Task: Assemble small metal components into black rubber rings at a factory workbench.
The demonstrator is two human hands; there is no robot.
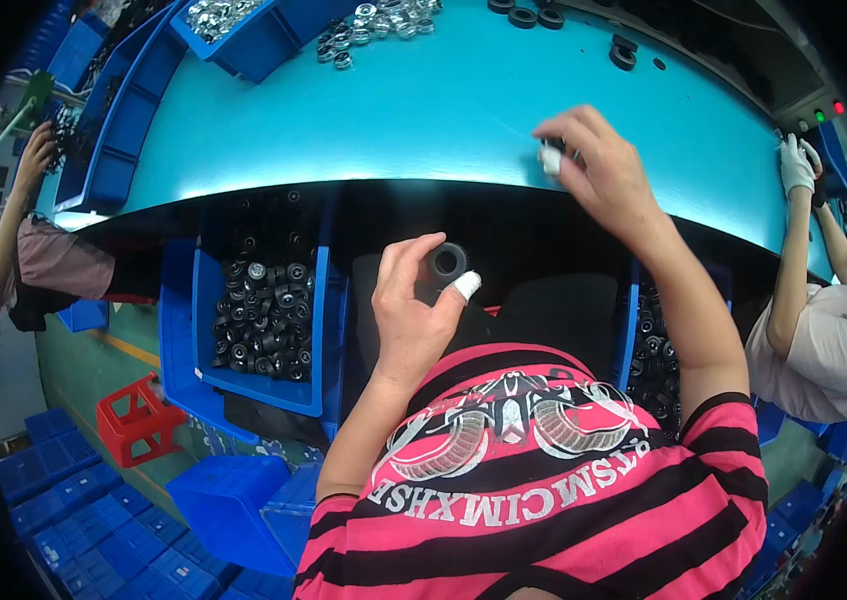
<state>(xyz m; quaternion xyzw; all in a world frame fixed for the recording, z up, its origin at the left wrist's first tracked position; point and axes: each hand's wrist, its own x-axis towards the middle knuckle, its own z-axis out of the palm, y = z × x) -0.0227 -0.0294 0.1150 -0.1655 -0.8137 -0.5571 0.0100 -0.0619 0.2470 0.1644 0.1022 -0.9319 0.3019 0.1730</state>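
Observation:
My left hand [411,315], its thumb wrapped in white, pinches a small black toy-size tyre [461,262] in front of my chest, the ring's hole facing up. Over the near edge of the turquoise table [373,120], my right hand [605,175] is closed, thumb to fingers. A bit of something dark [555,145] shows between them beside the white-wrapped thumb, mostly hidden by the fingers. Below and left of my left hand, a blue bin [331,340] holds many black wheels [263,315] with pale or dark hubs.
Silvery wheel hubs [368,30] lie at the table's far side beside a blue bin [258,55] of shiny parts. Loose black tyres [522,17] lie at the far right. Another bin of wheels [651,345] stands under my right arm. Co-workers sit left and right; a red stool [138,420] stands left.

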